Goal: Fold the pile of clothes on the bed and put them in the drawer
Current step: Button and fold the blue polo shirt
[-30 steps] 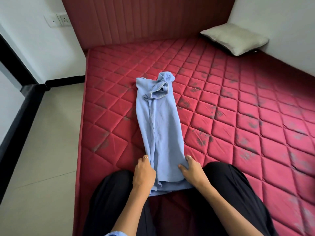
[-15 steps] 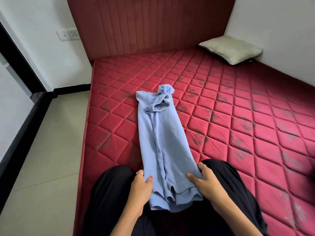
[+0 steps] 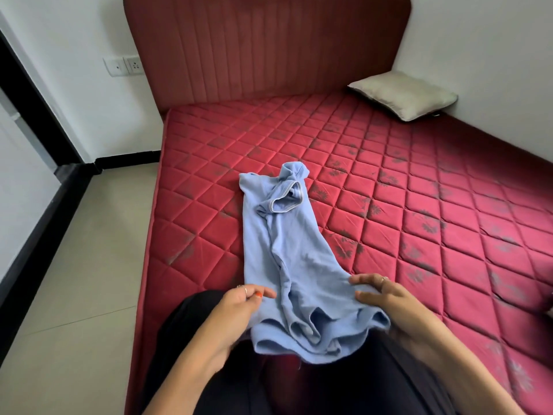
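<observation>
We record one garment, a light blue shirt (image 3: 284, 250), folded lengthwise into a narrow strip and lying on the bed (image 3: 419, 205), near its left edge. The collar end points toward the headboard (image 3: 269, 49) and rests flat on the red quilted mattress; the hem end is raised off the mattress and hangs in loose folds over our lap, above the black trousers (image 3: 359, 384).

The left hand (image 3: 236, 307) holds the hem end at its left edge, thumb on top of the cloth and fingers curled beneath. We note a ring on one finger and orange nail polish. The right hand (image 3: 389, 301) holds the right edge of the same end, thumb lying over the fabric and the remaining fingers behind it; a ring is visible here as well. Both hands are closed on the shirt, with the bunched hem spanning between them.

A beige pillow (image 3: 404, 94) sits at the far right corner of the bed against the wall. A switch and socket plate (image 3: 124, 65) is mounted on the white wall left of the headboard. Pale floor tiles (image 3: 74, 265) run along the left side of the bed.
</observation>
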Action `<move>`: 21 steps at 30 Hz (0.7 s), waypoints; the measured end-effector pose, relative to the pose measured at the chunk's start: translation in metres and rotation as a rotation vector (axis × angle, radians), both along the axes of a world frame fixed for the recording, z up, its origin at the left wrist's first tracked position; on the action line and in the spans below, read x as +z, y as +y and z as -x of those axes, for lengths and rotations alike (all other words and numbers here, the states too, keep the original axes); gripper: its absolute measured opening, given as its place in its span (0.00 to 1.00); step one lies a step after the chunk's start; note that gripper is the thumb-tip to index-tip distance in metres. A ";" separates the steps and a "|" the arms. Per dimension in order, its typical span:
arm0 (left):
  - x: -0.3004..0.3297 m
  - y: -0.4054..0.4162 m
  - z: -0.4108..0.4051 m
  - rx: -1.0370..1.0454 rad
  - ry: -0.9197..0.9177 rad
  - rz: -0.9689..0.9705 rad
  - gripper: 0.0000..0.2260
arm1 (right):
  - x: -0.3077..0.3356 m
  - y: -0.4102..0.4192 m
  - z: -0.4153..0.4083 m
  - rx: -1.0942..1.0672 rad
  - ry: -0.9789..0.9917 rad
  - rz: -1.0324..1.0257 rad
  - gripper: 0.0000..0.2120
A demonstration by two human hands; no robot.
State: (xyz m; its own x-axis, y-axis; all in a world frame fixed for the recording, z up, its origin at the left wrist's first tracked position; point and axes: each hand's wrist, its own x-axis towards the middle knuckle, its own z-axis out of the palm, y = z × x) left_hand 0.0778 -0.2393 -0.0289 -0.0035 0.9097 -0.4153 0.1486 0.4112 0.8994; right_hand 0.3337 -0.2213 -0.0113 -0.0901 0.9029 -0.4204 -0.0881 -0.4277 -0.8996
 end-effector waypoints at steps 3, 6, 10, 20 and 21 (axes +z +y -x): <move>0.012 0.023 0.002 0.020 -0.069 0.028 0.13 | 0.016 0.026 0.004 0.044 0.002 0.008 0.09; 0.014 0.050 0.011 0.094 -0.094 0.029 0.14 | 0.024 0.056 0.010 0.002 0.066 0.047 0.09; 0.012 0.080 0.018 0.186 -0.154 0.043 0.10 | 0.032 0.091 0.018 -0.013 0.188 0.093 0.12; -0.010 0.136 0.016 0.441 -0.453 0.071 0.19 | -0.016 0.171 0.034 -0.088 0.206 0.127 0.11; -0.019 0.137 0.015 0.423 -0.425 0.066 0.22 | -0.024 0.173 0.035 -0.073 0.155 0.143 0.11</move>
State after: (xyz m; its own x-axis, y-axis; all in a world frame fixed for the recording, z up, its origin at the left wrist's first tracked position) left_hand 0.0624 -0.1022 -0.0479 -0.1807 0.8381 -0.5148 -0.4064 0.4130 0.8150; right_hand 0.2989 -0.0487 -0.0352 -0.0998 0.8413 -0.5312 -0.2563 -0.5376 -0.8033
